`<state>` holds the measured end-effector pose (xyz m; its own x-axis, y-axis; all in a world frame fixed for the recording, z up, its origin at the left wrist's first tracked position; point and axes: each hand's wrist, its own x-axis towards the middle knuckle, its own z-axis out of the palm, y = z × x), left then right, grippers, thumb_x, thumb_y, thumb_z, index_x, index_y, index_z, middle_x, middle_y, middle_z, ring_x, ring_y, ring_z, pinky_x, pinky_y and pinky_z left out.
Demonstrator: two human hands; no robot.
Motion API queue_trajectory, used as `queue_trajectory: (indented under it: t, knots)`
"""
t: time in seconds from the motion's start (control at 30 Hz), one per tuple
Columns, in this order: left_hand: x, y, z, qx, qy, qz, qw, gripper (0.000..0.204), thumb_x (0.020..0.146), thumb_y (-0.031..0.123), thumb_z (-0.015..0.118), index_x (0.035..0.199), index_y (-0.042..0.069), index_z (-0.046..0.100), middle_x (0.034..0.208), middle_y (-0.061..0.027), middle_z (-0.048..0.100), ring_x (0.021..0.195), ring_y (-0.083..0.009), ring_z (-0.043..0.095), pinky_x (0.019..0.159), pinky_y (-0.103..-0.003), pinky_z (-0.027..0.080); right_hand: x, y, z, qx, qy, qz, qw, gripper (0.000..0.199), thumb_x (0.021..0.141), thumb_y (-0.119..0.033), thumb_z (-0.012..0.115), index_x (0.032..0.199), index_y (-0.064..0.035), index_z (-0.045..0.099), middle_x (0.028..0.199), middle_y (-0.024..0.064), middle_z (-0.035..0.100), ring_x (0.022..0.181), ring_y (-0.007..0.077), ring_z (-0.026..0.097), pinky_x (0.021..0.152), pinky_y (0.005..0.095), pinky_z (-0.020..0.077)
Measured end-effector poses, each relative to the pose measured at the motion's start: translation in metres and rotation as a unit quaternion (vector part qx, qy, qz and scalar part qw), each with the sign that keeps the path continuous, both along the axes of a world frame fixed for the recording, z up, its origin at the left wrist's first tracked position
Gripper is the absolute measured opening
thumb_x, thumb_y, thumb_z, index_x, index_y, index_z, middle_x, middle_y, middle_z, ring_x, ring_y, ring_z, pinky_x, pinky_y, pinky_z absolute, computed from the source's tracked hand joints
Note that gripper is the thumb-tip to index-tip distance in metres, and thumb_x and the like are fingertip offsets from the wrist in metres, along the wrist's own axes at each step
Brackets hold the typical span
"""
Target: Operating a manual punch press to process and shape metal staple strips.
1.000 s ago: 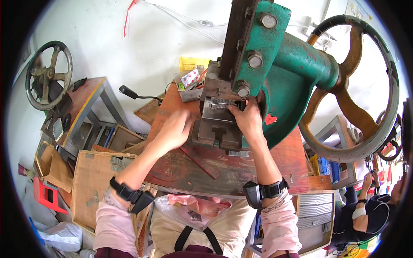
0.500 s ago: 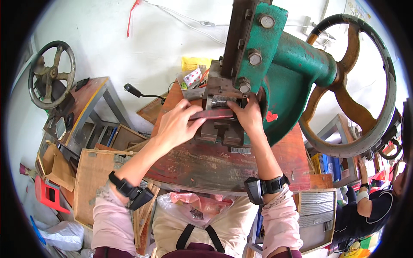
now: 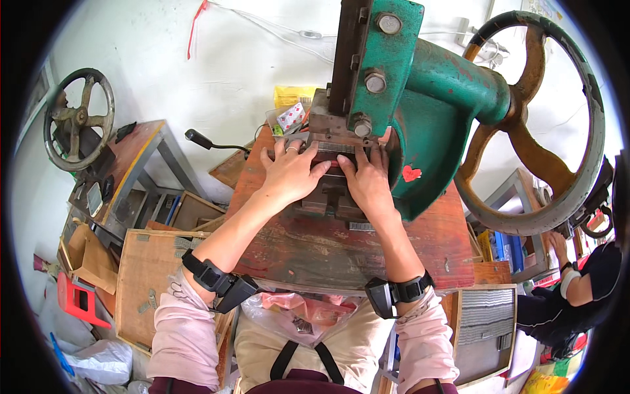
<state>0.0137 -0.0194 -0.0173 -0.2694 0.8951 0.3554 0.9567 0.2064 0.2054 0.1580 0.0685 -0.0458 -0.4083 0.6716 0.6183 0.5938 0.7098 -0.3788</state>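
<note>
Both my hands are at the bed of a green hand press (image 3: 394, 72), under its dark vertical slide. My left hand (image 3: 292, 172) lies with fingers spread over the left side of the bed. My right hand (image 3: 369, 180) rests opposite, fingers stretched forward and thumb toward the middle. Between the thumbs shows part of a dark reddish bar (image 3: 335, 161); the rest is hidden under my hands. Just beyond it sits a row of small grey metal pieces (image 3: 337, 148). Below my hands is the slotted steel block (image 3: 333, 197) of the press.
A large handwheel (image 3: 594, 125) stands out to the right. The press is on a worn red-brown table (image 3: 308, 253). Wooden trays flank me, the left one (image 3: 141, 269) and the right one (image 3: 489, 358) holding metal strips. A co-worker (image 3: 571, 295) is at far right.
The dark reddish bar, held up in my left hand before, is now down on the press bed. My left hand has spread out over the bed, and my right fingers have straightened.
</note>
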Motion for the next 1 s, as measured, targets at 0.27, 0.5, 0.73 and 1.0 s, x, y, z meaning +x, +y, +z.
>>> queue_trajectory:
  t: [0.27, 0.5, 0.73, 1.0]
  knots:
    - [-0.001, 0.001, -0.004, -0.015, -0.001, 0.014, 1.0, 0.056, 0.09, 0.049, 0.048, 0.135, 0.014, 0.046, 0.138, -0.019, 0.039, 0.132, -0.0392, 0.025, 0.1, -0.067, 0.014, 0.0, -0.001, 0.003, 0.021, -0.001, -0.006, 1.0, 0.063, 0.084, -0.047, 0.06, 0.123, 0.0026, 0.053, 0.127, 0.0373, 0.04, 0.122, 0.0533, 0.035, 0.102, 0.0535, 0.0305]
    - [-0.001, 0.0, -0.004, 0.017, -0.002, 0.012, 1.0, 0.056, 0.091, 0.051, 0.046, 0.134, 0.016, 0.048, 0.136, -0.0211, 0.041, 0.133, -0.0421, 0.023, 0.099, -0.071, 0.012, 0.001, -0.003, 0.01, -0.014, -0.033, 0.004, 0.999, 0.066, 0.085, -0.05, 0.056, 0.127, 0.0007, 0.05, 0.133, 0.037, 0.036, 0.127, 0.052, 0.029, 0.107, 0.0527, 0.0258]
    - [0.004, 0.0, 0.011, -0.06, -0.022, 0.045, 0.997, 0.056, 0.091, 0.052, 0.045, 0.136, 0.019, 0.045, 0.144, -0.0159, 0.035, 0.14, -0.0356, 0.015, 0.102, -0.066, 0.014, -0.003, 0.003, 0.002, -0.057, -0.024, 0.015, 0.998, 0.074, 0.084, -0.05, 0.057, 0.134, 0.0019, 0.041, 0.138, 0.0378, 0.028, 0.13, 0.0498, 0.026, 0.109, 0.0526, 0.0224]
    - [0.002, -0.004, 0.004, -0.01, 0.005, 0.037, 0.999, 0.054, 0.09, 0.055, 0.045, 0.134, 0.025, 0.048, 0.142, -0.017, 0.038, 0.138, -0.0413, 0.015, 0.105, -0.063, 0.01, 0.052, -0.054, 0.032, -0.039, 0.0, 0.133, 0.99, 0.057, 0.082, -0.031, 0.067, 0.123, 0.0052, 0.05, 0.128, 0.0294, 0.046, 0.118, 0.0441, 0.044, 0.099, 0.0466, 0.0382]
